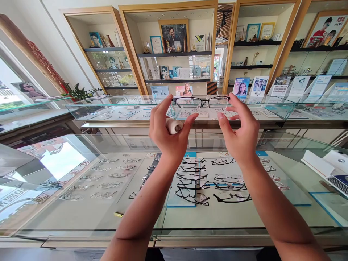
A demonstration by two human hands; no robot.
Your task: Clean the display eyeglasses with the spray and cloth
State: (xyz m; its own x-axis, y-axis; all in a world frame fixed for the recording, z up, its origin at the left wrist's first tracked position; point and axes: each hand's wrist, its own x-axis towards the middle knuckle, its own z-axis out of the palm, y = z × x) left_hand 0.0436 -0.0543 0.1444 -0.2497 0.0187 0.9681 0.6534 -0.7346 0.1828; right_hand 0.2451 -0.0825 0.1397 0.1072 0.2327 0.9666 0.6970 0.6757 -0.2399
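Note:
A pair of eyeglasses (201, 103) with a dark upper rim is held up level above the glass counter. My left hand (170, 132) grips its left end with the fingertips. A rolled white cloth (174, 126) is also tucked in that palm, partly hidden by the fingers. At the right end, my right hand (240, 128) holds the frame near the hinge, its thumb lower and apart from the lens. Both forearms reach over the display case, where rows of eyeglasses (192, 176) lie beneath the glass.
The glass display counter (89, 221) spans the foreground. A second glass case (125, 113) stands behind it, with several advertising cards (259, 86) on top. An open laptop (337, 170) sits at the right. Wooden shelves (174, 54) line the back wall.

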